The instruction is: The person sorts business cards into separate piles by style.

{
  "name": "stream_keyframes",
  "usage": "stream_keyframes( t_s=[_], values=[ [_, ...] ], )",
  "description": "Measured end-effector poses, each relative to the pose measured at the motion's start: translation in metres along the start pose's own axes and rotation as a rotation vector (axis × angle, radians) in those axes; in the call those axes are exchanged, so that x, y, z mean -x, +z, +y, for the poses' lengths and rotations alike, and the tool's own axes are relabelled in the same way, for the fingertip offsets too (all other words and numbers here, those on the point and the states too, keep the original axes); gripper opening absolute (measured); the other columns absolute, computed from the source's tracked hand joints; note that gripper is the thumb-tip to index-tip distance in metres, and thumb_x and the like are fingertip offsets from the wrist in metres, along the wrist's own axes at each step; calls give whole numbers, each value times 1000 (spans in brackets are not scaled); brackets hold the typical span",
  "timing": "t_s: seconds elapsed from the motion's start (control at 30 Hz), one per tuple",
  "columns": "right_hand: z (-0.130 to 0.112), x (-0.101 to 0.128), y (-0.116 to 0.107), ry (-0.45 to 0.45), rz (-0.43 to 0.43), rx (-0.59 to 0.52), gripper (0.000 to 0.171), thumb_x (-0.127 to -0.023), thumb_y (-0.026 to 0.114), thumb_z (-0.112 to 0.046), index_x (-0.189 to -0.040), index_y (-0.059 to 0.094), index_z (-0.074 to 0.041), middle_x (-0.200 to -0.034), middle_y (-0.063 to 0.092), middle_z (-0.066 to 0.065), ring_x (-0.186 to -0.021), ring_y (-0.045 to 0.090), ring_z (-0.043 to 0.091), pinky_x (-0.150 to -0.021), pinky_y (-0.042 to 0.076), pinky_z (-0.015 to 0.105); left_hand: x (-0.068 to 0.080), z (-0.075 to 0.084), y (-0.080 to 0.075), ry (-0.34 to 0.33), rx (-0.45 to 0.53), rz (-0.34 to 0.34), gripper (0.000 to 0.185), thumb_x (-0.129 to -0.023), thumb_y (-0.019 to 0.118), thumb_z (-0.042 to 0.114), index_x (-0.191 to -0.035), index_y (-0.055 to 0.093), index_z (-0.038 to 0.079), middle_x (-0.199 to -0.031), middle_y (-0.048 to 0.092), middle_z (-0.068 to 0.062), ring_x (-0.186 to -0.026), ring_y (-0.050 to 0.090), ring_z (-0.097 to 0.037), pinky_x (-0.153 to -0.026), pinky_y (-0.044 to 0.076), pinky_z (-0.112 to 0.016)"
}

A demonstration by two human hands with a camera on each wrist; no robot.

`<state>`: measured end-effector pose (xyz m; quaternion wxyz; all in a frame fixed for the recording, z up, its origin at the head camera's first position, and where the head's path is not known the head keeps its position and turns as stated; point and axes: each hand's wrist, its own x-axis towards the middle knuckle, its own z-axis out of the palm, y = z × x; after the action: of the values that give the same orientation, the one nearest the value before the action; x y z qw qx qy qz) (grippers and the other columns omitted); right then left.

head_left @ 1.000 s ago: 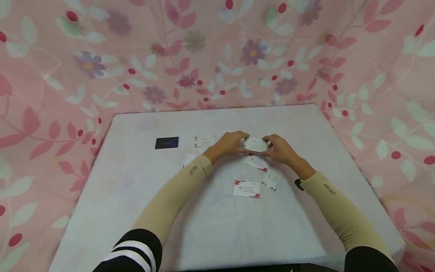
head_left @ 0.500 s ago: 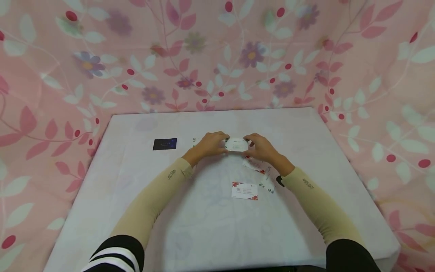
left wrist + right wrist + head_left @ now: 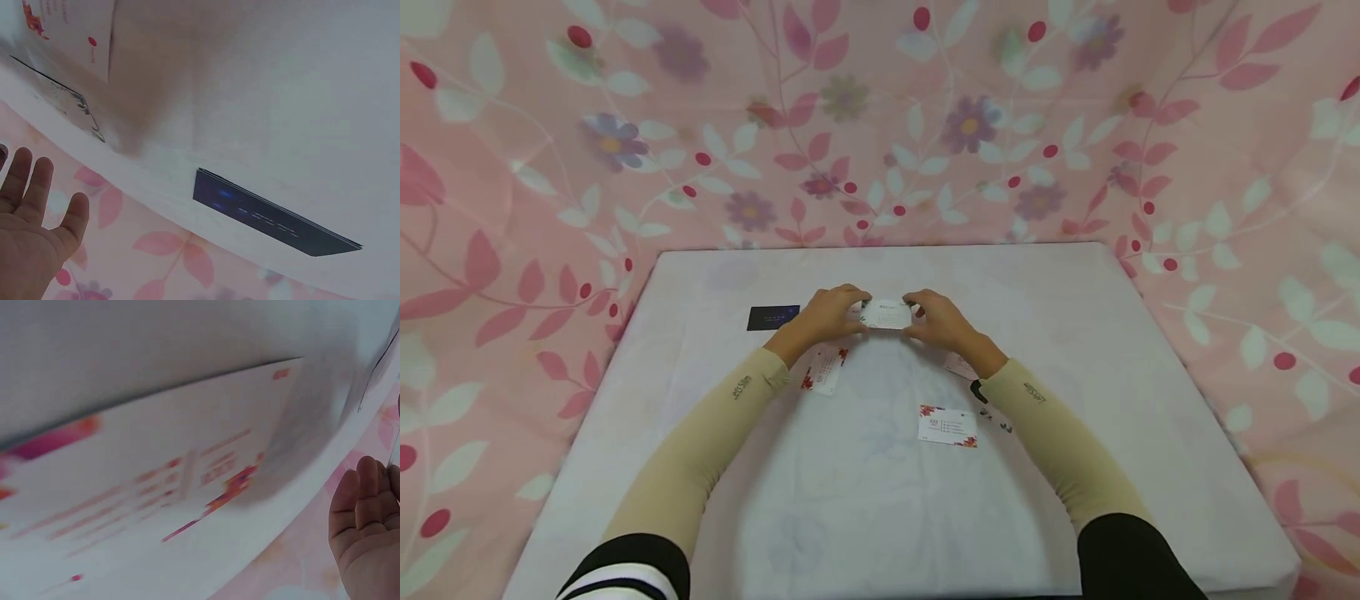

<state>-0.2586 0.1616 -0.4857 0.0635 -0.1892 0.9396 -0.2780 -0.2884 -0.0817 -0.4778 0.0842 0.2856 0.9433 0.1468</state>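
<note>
Between both hands is a white business card with green leaf corners (image 3: 886,314), held over the far part of the table. My left hand (image 3: 827,314) pinches its left edge, while my right hand (image 3: 946,323) grips the right edge. Close beside the left hand lies a black business card (image 3: 767,317), seen larger in the left wrist view as a thin dark stack (image 3: 269,219). Below the left wrist rests a red-flowered card (image 3: 825,370). Another leaf-patterned card (image 3: 65,103) lies near the left fingers. Under the right forearm, a further red-flowered card (image 3: 181,481) is partly covered in the head view.
A red-flowered card (image 3: 947,427) lies nearer the front on the white-covered table (image 3: 850,500). Beside it, a leaf-patterned card (image 3: 997,419) is mostly hidden by the right sleeve. Pink floral cloth (image 3: 880,125) hangs behind and at both sides.
Both hands have carried the leaf-cornered card leftwards, away from above the right-hand cards. The red-flowered card below the left wrist has come into fuller view.
</note>
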Motion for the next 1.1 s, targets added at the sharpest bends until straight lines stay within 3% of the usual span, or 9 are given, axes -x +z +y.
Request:
stream_keyframes(
  t_s=[0.2, 0.53, 0.8, 1.1],
  values=[
    [-14, -19, 7, 27, -33, 17, 61, -84, 79, -23, -137, 56, -5, -131, 58, 13, -110, 61, 26, -96, 51, 39, 5, -15, -2, -65, 28, -15, 67, -85, 77, 39, -143, 53, 16, -145, 47, -14, -132, 48, -32, -106, 40, -57],
    [-26, -44, 25, 83, -59, -3, 61, -83, 80, -27, -136, 57, -9, -121, 57, 15, -102, 55, 24, -94, 48, 38, 7, -34, -9, -133, 63, -42, 68, -84, 80, 29, -143, 53, 10, -139, 46, -20, -124, 50, -34, -108, 41, -48],
    [-26, -51, 29, 110, -104, 26, 57, -85, 78, -27, -136, 57, -10, -113, 61, 12, -100, 53, 23, -94, 46, 38, 4, -37, -10, -121, 90, -91, 65, -82, 81, 22, -139, 55, 4, -130, 56, -22, -118, 53, -32, -108, 41, -46],
    [-27, -56, 29, 112, -129, 50, 56, -86, 78, -28, -135, 59, -10, -108, 60, 11, -95, 51, 22, -88, 46, 36, 0, -39, -7, -166, 73, -107, 64, -82, 82, 26, -137, 58, 5, -130, 55, -21, -116, 53, -31, -108, 41, -46]
  ],
)
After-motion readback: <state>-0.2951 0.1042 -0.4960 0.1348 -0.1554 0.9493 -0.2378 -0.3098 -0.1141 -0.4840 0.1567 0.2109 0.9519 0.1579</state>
